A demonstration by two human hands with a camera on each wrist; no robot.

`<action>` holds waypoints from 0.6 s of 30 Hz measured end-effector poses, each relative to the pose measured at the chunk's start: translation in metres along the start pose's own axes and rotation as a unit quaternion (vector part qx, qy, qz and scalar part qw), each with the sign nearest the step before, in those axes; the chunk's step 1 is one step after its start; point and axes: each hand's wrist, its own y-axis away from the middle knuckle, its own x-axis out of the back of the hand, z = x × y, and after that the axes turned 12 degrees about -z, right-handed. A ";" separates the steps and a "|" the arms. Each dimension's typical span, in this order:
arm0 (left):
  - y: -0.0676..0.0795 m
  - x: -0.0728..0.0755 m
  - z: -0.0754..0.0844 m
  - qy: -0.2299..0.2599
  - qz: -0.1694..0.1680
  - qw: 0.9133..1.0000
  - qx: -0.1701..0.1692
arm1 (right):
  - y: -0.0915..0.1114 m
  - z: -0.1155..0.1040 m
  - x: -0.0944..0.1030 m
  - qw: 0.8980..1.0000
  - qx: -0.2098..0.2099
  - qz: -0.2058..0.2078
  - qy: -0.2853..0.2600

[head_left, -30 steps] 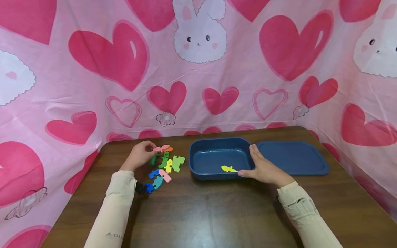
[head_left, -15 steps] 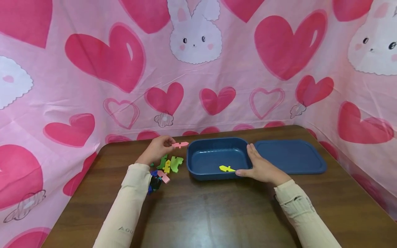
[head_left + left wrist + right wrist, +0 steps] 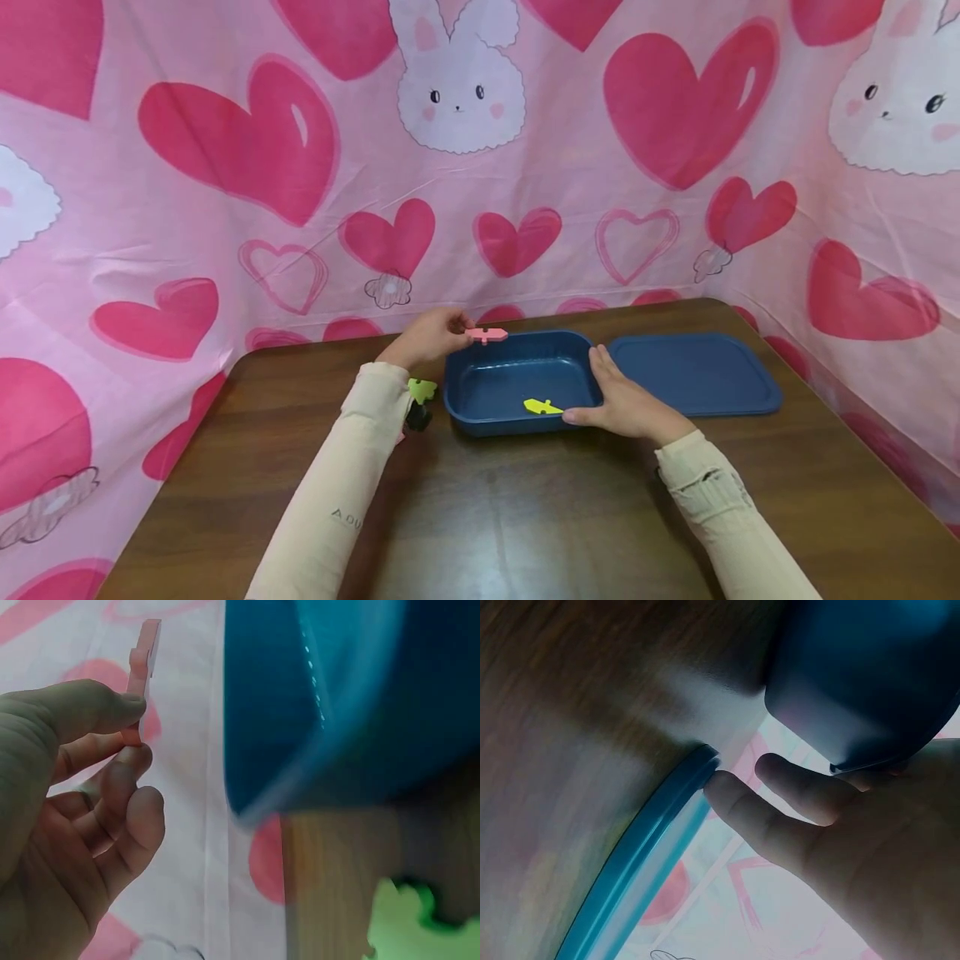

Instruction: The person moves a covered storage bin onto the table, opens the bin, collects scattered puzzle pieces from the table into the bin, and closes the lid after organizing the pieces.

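Note:
My left hand (image 3: 435,335) pinches a flat pink puzzle piece (image 3: 487,335) between thumb and fingers, over the far left rim of a dark blue box (image 3: 487,427). In the left wrist view, the pink piece (image 3: 142,675) stands edge-on beside the box. My right hand (image 3: 633,402) rests at the box's right side, fingers extended along the wall and thumb at the front rim. Inside the box lies a yellow puzzle piece (image 3: 542,407), near the thumb. A light green piece (image 3: 422,389) sits on the table left of the box; the left forearm hides most of the other pieces.
A blue lid (image 3: 693,375) lies flat on the wooden table (image 3: 525,517), right of the box. Close behind the table hangs a pink cloth (image 3: 555,158) with hearts and rabbits, which also runs along both sides.
My left hand has lifted the pink puzzle piece off the pile and carried it rightward to the box. The right hand has stayed at the box.

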 end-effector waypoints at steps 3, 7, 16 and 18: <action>-0.014 -0.002 0.011 -0.025 -0.005 1.000 -0.009 | 0.000 0.000 0.001 1.000 -0.001 0.000 0.001; -0.030 -0.007 0.020 -0.029 -0.012 0.999 -0.010 | -0.001 0.000 0.000 1.000 -0.006 -0.003 -0.001; -0.056 -0.018 0.030 -0.042 -0.012 0.998 -0.047 | -0.003 -0.001 0.002 1.000 -0.017 -0.001 -0.003; -0.062 -0.022 0.033 -0.050 -0.015 0.997 -0.057 | -0.003 0.000 0.002 1.000 -0.019 -0.001 -0.003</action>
